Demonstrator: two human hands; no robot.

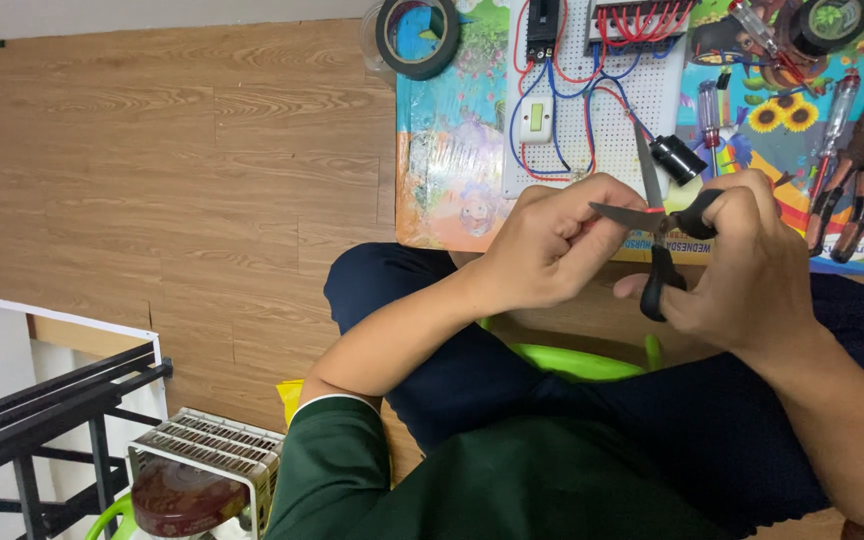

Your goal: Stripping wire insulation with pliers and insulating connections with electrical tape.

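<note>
hands 2 [552, 250] [742, 260] | scissors 1 [664, 225] | tape rolls 2 [417, 37] [830, 22] | screwdrivers 3 [710, 118] [837, 110] [757, 30] | pliers 1 [857, 180] | wiring board 1 [642, 100] | wall switch 1 [535, 120]

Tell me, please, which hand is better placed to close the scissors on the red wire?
The right hand: its fingers are in the black handles of the scissors, whose open blades straddle the red wire. The left hand only pinches it.

Both forearms angle in from below, green sleeve pushed up on the left; left hand [552, 245] curled in a pinch, fingertips toward the right hand [747, 260], which is closed in a grip, knuckles up, hands nearly touching.
</note>
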